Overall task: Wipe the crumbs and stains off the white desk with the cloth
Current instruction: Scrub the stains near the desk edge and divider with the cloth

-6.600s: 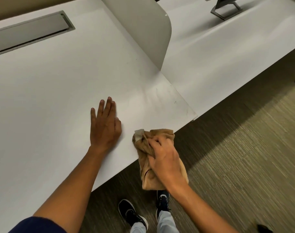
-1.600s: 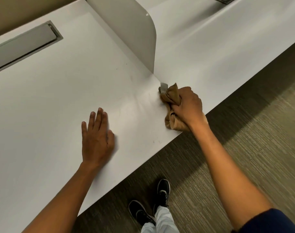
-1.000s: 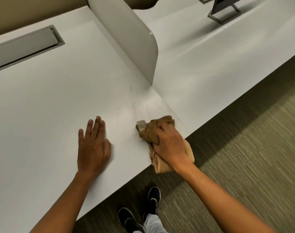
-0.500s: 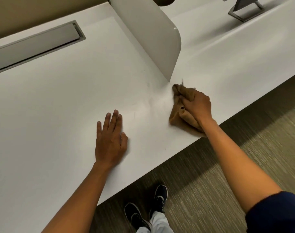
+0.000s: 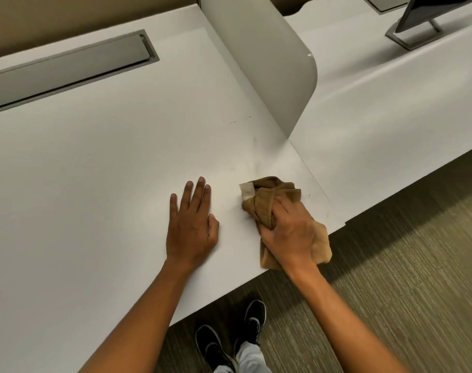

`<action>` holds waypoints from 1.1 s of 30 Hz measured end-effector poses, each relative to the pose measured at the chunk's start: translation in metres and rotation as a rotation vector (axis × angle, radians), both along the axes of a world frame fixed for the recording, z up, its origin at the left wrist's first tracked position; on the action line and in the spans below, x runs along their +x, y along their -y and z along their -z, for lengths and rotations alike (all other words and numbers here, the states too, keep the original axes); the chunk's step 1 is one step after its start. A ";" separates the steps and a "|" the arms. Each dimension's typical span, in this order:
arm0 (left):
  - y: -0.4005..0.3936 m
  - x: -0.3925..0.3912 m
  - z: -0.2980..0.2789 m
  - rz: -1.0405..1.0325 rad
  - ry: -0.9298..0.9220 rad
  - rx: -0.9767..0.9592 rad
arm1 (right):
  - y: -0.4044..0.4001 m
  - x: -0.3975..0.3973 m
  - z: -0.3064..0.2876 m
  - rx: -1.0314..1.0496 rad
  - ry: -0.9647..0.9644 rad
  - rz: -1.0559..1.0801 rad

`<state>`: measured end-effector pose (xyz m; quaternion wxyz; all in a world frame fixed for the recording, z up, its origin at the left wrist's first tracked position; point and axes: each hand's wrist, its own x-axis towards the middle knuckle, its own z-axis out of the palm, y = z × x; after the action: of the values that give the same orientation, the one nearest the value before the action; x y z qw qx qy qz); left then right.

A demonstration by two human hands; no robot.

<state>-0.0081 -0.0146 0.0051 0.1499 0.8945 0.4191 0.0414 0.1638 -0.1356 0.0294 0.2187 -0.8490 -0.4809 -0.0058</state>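
Cloth (image 5: pixel 267 203) bunched under right hand (image 5: pixel 291 235) — on desk (image 5: pixel 95 184) edge

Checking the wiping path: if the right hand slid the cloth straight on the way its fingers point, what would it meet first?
The right hand points up-left across the white desk. Ahead of the brown cloth lies bare desktop with faint smudges; the divider panel seems to sit right of that line, though depth is unclear.

Tan cloth (image 5: pixel 272 203) bunched at white desk (image 5: pixel 95 170) front edge, overhanging.
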 end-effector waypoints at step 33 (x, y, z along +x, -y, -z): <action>-0.003 -0.002 0.008 -0.003 0.005 0.018 | -0.253 0.071 0.002 -0.059 0.072 -0.253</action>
<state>-0.0097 -0.0119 -0.0025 0.1428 0.8951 0.4197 0.0476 0.2348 0.1174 0.0276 0.1755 -0.7870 -0.5915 0.0055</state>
